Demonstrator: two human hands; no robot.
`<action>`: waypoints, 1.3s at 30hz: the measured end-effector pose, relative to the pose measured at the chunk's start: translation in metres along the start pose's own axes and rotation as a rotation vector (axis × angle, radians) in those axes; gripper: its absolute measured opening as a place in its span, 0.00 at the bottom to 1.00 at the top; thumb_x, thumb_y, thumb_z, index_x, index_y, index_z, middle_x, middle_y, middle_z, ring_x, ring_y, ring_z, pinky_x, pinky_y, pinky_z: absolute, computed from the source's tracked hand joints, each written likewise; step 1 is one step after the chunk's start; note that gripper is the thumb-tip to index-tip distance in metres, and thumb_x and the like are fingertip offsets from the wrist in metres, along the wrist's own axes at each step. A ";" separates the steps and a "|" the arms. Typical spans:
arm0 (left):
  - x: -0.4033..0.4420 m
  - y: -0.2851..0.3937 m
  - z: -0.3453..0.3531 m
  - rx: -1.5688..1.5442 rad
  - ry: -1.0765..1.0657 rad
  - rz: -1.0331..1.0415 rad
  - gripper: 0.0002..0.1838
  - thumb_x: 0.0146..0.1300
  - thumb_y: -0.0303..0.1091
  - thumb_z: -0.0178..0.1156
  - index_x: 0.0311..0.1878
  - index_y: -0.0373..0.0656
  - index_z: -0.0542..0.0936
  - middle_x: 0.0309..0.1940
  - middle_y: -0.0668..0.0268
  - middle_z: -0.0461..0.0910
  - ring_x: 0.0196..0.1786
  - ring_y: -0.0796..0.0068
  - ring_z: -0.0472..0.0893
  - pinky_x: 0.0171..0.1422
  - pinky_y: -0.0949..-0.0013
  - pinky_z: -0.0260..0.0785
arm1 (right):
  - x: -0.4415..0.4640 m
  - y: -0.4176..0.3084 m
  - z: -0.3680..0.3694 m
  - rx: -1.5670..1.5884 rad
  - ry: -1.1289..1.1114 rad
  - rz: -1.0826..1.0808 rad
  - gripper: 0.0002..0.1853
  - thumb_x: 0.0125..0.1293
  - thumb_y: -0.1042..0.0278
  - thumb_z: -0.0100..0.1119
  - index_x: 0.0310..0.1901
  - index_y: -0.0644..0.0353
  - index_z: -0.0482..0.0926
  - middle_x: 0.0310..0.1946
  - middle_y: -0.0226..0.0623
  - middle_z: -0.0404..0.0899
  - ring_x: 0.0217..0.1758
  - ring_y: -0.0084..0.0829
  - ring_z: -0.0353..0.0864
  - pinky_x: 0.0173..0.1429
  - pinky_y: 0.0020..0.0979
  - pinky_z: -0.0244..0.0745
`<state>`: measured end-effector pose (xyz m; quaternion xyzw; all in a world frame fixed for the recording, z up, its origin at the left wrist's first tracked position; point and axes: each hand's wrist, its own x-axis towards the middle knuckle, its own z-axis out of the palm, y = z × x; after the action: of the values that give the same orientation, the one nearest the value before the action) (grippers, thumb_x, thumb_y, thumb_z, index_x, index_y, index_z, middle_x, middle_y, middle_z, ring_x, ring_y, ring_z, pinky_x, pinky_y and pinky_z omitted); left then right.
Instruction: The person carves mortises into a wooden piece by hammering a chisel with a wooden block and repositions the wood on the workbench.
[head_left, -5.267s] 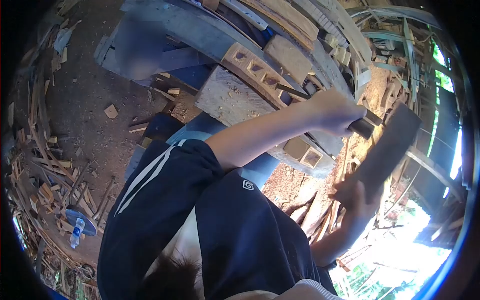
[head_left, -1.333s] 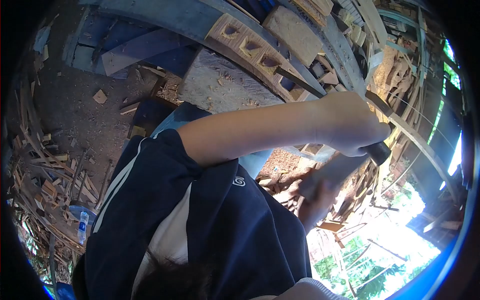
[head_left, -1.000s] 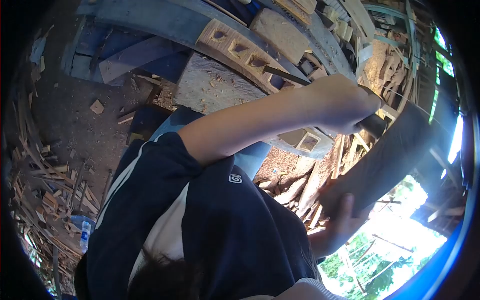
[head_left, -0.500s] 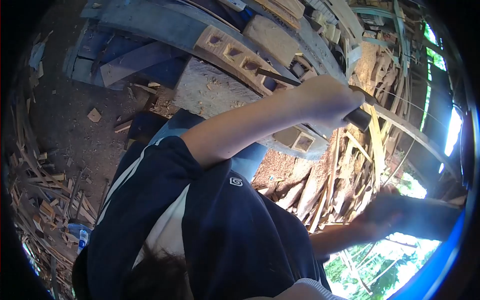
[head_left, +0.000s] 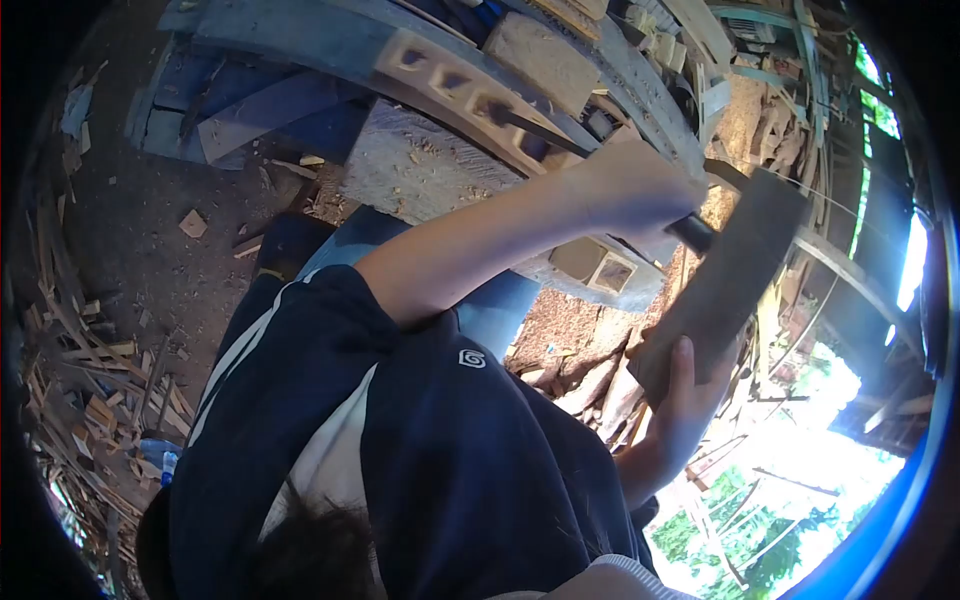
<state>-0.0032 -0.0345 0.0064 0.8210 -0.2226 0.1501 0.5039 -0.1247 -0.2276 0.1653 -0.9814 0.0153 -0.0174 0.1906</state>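
My left hand [head_left: 640, 185] is closed around a chisel [head_left: 545, 132]. Its dark blade points up and left into one of the square holes of a long wooden beam [head_left: 475, 125], and the handle's end sticks out below the fist. In my right hand [head_left: 695, 385], the fingers wrap the lower end of a thick, flat-sided wooden block [head_left: 730, 275], used like a mallet. The block's side lies at the chisel handle's end; whether they touch I cannot tell. The blade's tip is hidden in the shadowed hole.
A rough timber block [head_left: 430, 160] with chips on it supports the beam. Another timber [head_left: 545, 65] lies behind it. A piece with a square hole [head_left: 610, 272] is below my left wrist. Wood offcuts [head_left: 130, 370] litter the ground at left, and a plastic bottle [head_left: 168, 465] lies there.
My right hand has swung the wooden block from the far right, up and left to the chisel handle. My left hand keeps its grip, with the chisel slightly shifted up and left.
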 end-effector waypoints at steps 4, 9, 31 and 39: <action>-0.011 0.004 -0.005 0.089 -0.128 -0.023 0.18 0.53 0.43 0.69 0.42 0.46 0.76 0.24 0.65 0.80 0.31 0.58 0.84 0.40 0.55 0.74 | -0.001 -0.024 -0.032 0.421 -0.133 0.206 0.28 0.66 0.61 0.58 0.61 0.72 0.64 0.39 0.55 0.79 0.34 0.42 0.84 0.30 0.33 0.81; -0.005 0.017 -0.017 0.051 -0.136 -0.019 0.17 0.54 0.42 0.67 0.42 0.45 0.76 0.23 0.65 0.80 0.30 0.58 0.84 0.38 0.54 0.75 | -0.010 -0.031 -0.031 0.708 0.410 0.127 0.28 0.71 0.52 0.51 0.57 0.75 0.66 0.40 0.56 0.77 0.31 0.39 0.82 0.18 0.20 0.70; 0.003 0.029 -0.066 -0.108 -0.153 -0.118 0.14 0.55 0.42 0.65 0.42 0.46 0.80 0.30 0.59 0.83 0.35 0.55 0.85 0.40 0.53 0.76 | -0.021 -0.023 -0.013 0.680 0.268 0.286 0.26 0.72 0.56 0.51 0.58 0.73 0.67 0.35 0.51 0.80 0.26 0.32 0.83 0.11 0.16 0.61; 0.002 0.023 -0.064 -0.137 -0.092 -0.100 0.14 0.56 0.42 0.65 0.43 0.47 0.79 0.30 0.60 0.83 0.35 0.54 0.85 0.39 0.53 0.76 | -0.018 -0.033 -0.007 0.653 0.310 0.304 0.26 0.72 0.55 0.52 0.57 0.73 0.67 0.36 0.51 0.80 0.26 0.32 0.84 0.09 0.17 0.60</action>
<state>-0.0142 0.0134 0.0534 0.8006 -0.2139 0.0712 0.5552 -0.1420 -0.1990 0.1831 -0.8414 0.1828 -0.1409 0.4886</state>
